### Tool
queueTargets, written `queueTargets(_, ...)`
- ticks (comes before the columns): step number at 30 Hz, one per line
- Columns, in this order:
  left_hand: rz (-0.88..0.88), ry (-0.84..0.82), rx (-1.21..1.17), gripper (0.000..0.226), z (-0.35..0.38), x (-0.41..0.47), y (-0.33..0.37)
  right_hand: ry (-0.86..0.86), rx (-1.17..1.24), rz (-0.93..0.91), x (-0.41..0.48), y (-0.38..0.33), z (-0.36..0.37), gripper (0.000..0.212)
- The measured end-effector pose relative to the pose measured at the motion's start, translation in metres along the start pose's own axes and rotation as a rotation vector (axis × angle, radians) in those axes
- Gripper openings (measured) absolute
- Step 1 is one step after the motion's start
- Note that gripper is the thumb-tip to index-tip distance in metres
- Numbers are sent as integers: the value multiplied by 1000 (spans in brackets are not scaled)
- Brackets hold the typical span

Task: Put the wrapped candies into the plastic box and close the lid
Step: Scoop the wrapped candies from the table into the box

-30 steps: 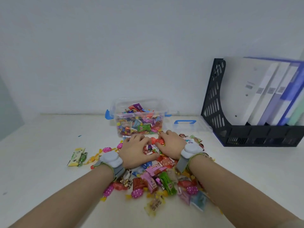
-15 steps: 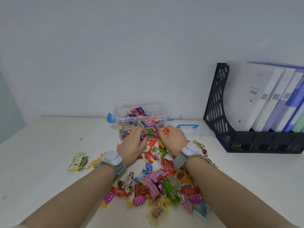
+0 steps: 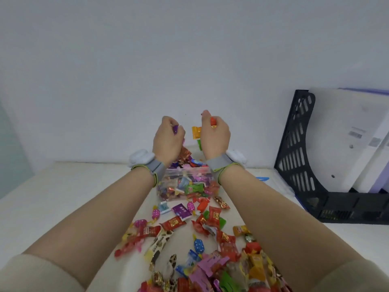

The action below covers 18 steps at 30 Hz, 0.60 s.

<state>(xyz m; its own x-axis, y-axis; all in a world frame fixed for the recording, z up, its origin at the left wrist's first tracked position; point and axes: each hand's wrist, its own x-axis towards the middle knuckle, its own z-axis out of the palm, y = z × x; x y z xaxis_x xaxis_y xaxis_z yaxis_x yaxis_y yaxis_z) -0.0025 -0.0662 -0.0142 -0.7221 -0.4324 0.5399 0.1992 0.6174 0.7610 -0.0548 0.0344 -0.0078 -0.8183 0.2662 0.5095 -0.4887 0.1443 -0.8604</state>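
Wrapped candies point(image 3: 212, 234) lie scattered over the white table point(image 3: 63, 197) at 6 o'clock from the clear plastic box point(image 3: 187, 172). The box stands open near the wall, heaped with more of them. The left forearm reaches up from 7 o'clock with a grey wristband at the wrist. The left hand point(image 3: 168, 142) is raised above the box, its back toward the camera and its fingers curled inward round a purple candy point(image 3: 175, 129). Between the two hands an orange candy point(image 3: 196, 132) and a green candy point(image 3: 199, 144) just below it are in the air over the box. The right hand point(image 3: 215, 138), coming from 5 o'clock and level with the left, has its fingers curled as well, gripping a red-orange candy point(image 3: 213, 123). At 3 o'clock from the box lies the lid point(image 3: 263, 179), its blue handle showing. Farther along at 3 o'clock stands a black file rack point(image 3: 303, 165) holding folders.
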Motion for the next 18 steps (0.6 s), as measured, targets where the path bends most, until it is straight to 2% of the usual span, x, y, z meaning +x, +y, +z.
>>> queueTargets(1, -58, -63, 90, 17, 2, 7, -8, -21, -47, 60, 7, 6, 6, 47)
queueTargets(3, -139, -207, 255, 22, 5, 14, -25, -183, -266, 139, 14, 25, 15, 45)
queueTargets(5, -178, -342, 343, 27, 8, 15, -36, -420, -531, 143, 13, 41, 19, 40)
queueTargets(8, -148, -447, 510, 27, 14, 14, -38, -650, -714, 99, 9, 45, 17, 28)
queueTargets(10, -93, -389, 654, 26, 15, 14, -33, -679, -756, 56, 9, 38, 13, 28)
queueTargets(13, -15, -302, 717, 30, 13, 12, -30, -664, -771, 7, 7, 29, 0, 28)
queueTargets(18, 196, -271, 536, 33, -2, -4, -31, -589, -643, -115, -5, 23, -20, 37)
